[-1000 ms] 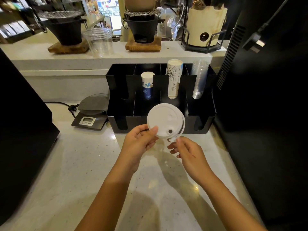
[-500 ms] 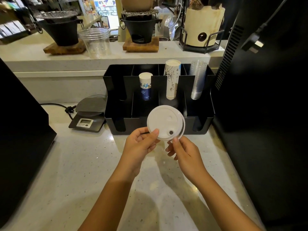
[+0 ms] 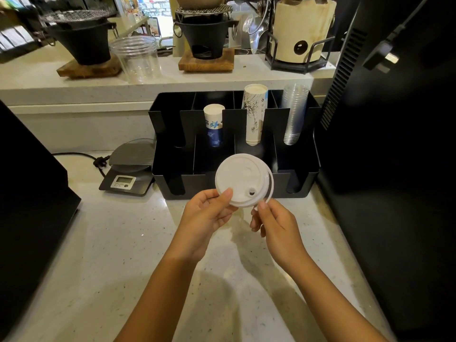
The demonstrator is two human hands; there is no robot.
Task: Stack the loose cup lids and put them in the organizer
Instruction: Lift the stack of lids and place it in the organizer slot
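Both our left hand and right hand pinch stacked white cup lids before the black organizer.

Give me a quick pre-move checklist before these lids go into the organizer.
1. Lids held securely: ok. The left hand pinches the lower left rim of the white lids; the right hand touches the lower right rim.
2. Lids nested flush: not ok. A second rim sticks out on the right side.
3. Number of lids in the stack: cannot tell.
4. Free slot in the organizer: ok. The front compartments look empty; cups fill three rear slots.
5. Path to the organizer: ok. Nothing lies between lids and front wall.
6. No loose lids left on the counter: ok, none visible.
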